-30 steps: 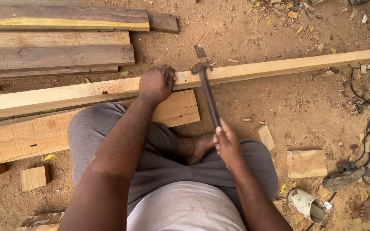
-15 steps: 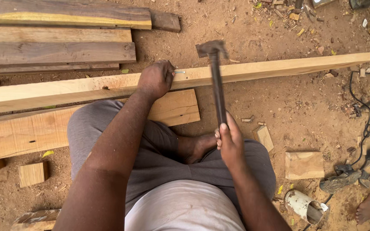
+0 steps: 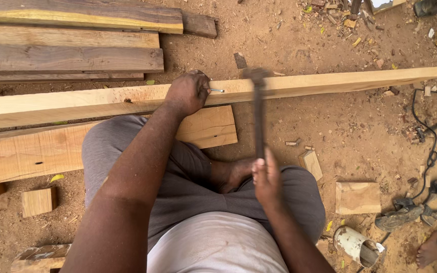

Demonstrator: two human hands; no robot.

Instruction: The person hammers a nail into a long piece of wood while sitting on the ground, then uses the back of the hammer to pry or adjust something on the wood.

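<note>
Now the hammer (image 3: 258, 108) is lower than half a second ago: its dark head, a little blurred, is just at the far edge of the long pale plank (image 3: 299, 83), at about 3 o'clock from the nail (image 3: 217, 90). One second ago the head was also down beside the nail, then it was raised, so I judge this as one more stroke in a series of blows. The nail itself lies nearly flat along the plank top, as in the earlier pictures, and it is not driven in.

The right hand (image 3: 265, 178) is clamped around the lower end of the hammer handle. The left hand (image 3: 188, 92) is closed, pinching the nail at its left end and resting on the plank; it has hardly moved.

For containers, I see only one: a whitish, dirty can (image 3: 355, 243) lying on its side on the sandy ground, at 5 o'clock from the right hand. What is inside I cannot tell.
</note>
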